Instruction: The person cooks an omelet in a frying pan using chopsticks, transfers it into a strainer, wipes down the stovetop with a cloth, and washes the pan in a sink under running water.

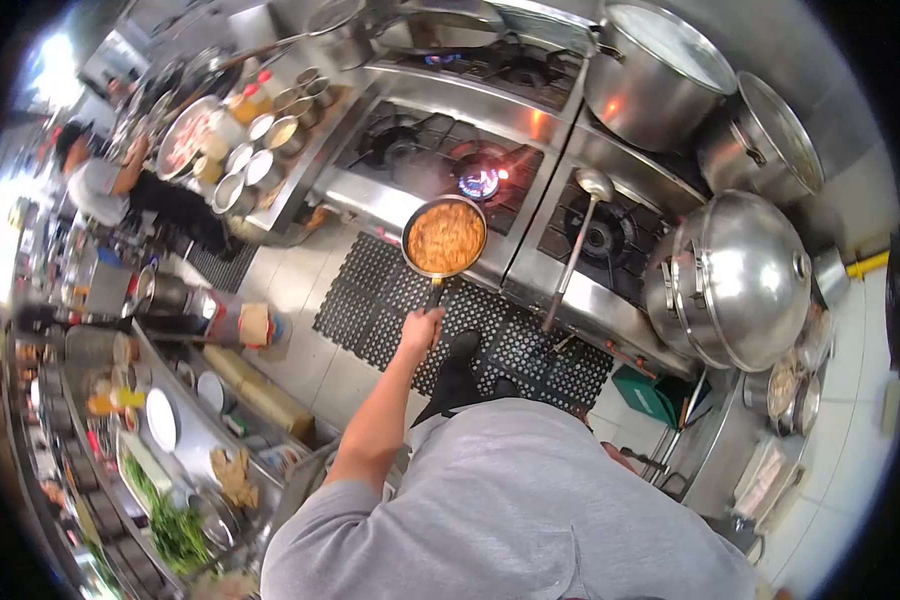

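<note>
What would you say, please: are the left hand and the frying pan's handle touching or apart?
Touching: the head view shows the left hand closed around the pan handle.

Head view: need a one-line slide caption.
Left hand holding a frying pan of orange-brown food at the steel range's front edge, near a lit burner.

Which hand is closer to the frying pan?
Left. The left hand grips the handle of the frying pan; the right hand, mostly hidden, seems farther back beside the shirt.
</note>
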